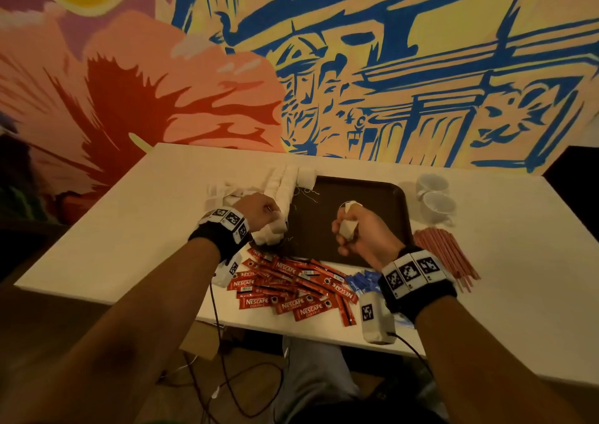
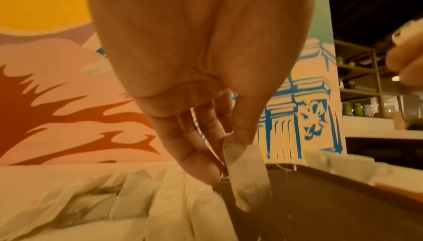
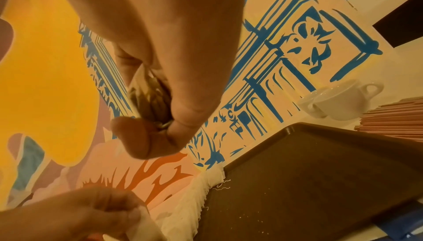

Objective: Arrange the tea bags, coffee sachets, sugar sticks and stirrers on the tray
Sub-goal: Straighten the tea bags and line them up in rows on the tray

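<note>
A dark brown tray [image 1: 372, 203] lies on the white table, its middle bare. White tea bags [image 1: 285, 183] stand in a row along its left edge. My left hand [image 1: 262, 209] pinches tea bags [image 2: 249, 174] at the tray's near left corner. My right hand [image 1: 353, 229] hovers over the tray's near part and grips a bunch of tea bags [image 3: 148, 98]. Red coffee sachets [image 1: 291, 294] lie heaped in front of the tray. Blue sugar sticks [image 1: 363, 282] sit under my right wrist. Reddish stirrers [image 1: 444, 258] lie to the tray's right.
Two white cups [image 1: 436, 198] stand right of the tray near the far edge. A painted wall [image 1: 324, 67] rises right behind the table. Cables [image 1: 227, 375] hang below the table's near edge. More loose tea bags [image 1: 220, 193] lie left of the row.
</note>
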Demonstrator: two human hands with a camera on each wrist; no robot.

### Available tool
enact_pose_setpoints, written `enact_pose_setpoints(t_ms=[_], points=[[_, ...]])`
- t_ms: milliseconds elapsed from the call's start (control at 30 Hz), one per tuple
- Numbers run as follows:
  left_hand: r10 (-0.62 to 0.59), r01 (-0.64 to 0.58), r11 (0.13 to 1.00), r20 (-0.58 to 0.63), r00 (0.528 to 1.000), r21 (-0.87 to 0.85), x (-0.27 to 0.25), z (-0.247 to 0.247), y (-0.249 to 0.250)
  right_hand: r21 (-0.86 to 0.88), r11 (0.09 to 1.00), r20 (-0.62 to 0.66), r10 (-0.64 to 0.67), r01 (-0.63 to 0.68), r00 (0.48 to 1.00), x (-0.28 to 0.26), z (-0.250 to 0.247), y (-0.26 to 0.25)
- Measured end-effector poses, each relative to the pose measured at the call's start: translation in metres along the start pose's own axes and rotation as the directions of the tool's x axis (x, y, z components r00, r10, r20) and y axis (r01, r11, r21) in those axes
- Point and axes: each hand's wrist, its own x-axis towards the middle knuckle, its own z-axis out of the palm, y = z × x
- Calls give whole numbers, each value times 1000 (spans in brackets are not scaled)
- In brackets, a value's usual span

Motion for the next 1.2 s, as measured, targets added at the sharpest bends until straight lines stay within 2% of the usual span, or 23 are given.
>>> enact_pose_setpoints(t_ms=[100,200,433,733,900,1033,1200], points=[[-48,41,995,71,996,96,8,16,-5,-40,999,-21,20,-21,1000,7,0,-2],[-106,92,989,116,988,118,17,27,-9,-101,995,-5,10,-10,1000,12,-2,-2],[-168,145,975,135,976,170,36,33,-22,-128,992,34,16,-12,999,19,-4,2],[-144,138,956,7,989,261,47,33,-28,-147,989,49,5,2,999,27,2,-4],[-132,119,961,37,990,251,43,32,-33,-157,988,49,16,-8,999,28,4,-2],[-60,47,983,66,996,179,39,28,-35,-169,986,60,5,5,998,29,8,-3],[-25,5,994,173,985,112,34,24,-26,-164,986,72,6,6,997,33,9,0]])
